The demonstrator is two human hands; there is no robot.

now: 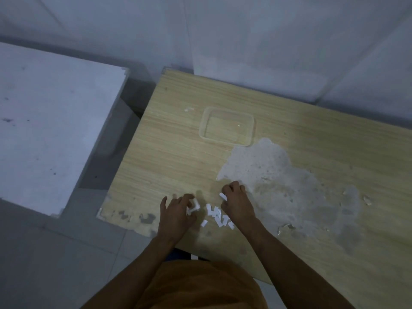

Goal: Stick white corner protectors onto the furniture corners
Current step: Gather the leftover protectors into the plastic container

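Several small white corner protectors lie in a loose heap near the front edge of a wooden table. My left hand rests just left of the heap, its fingers curled round a white protector. My right hand is just right of the heap and pinches another white protector between thumb and fingers. One stray piece lies between my hands, closer to the table edge.
A clear plastic lid or shallow tray lies farther back on the table. Large patches of the veneer are worn away at the right. A white table or cabinet top stands to the left across a floor gap. Walls close behind.
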